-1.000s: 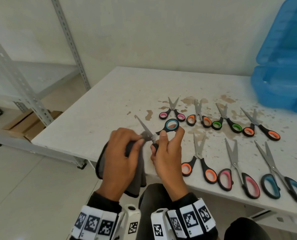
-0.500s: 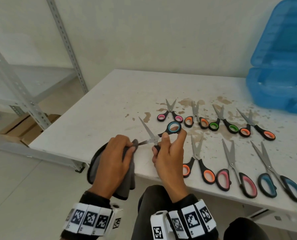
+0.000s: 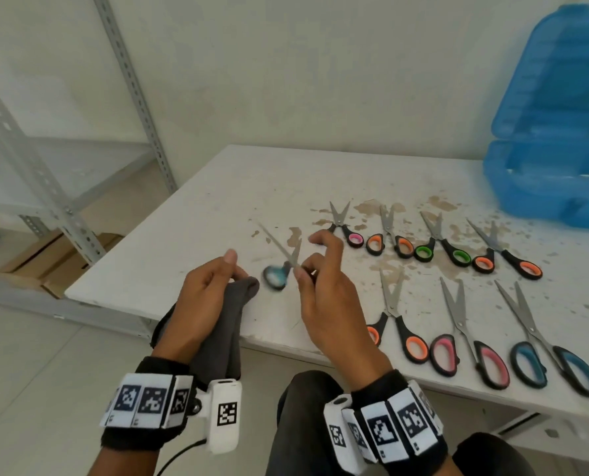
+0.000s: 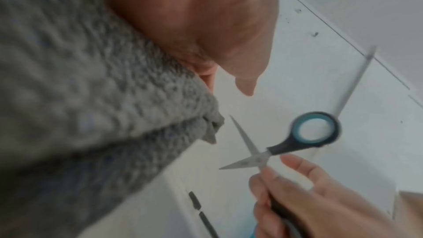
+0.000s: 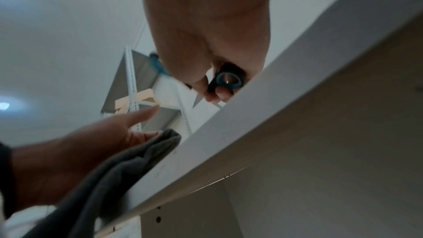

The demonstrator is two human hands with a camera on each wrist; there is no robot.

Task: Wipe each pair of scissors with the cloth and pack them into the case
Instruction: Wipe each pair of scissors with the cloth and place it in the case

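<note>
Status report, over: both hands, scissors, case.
Left hand holds grey cloth, off the blades. Right hand grips small blue-handled scissors, blades open. Blue case open at far right; seven pairs on table.

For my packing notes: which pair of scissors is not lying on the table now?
The small blue-handled scissors: the right hand holds them in the air, blades open. All other pairs lie flat on the table.

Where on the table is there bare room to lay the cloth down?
Free: the table's left part, from its left edge to the small pink scissors, and the far strip behind that row up to the blue case. Crowded: the right half, two rows of scissors.
</note>
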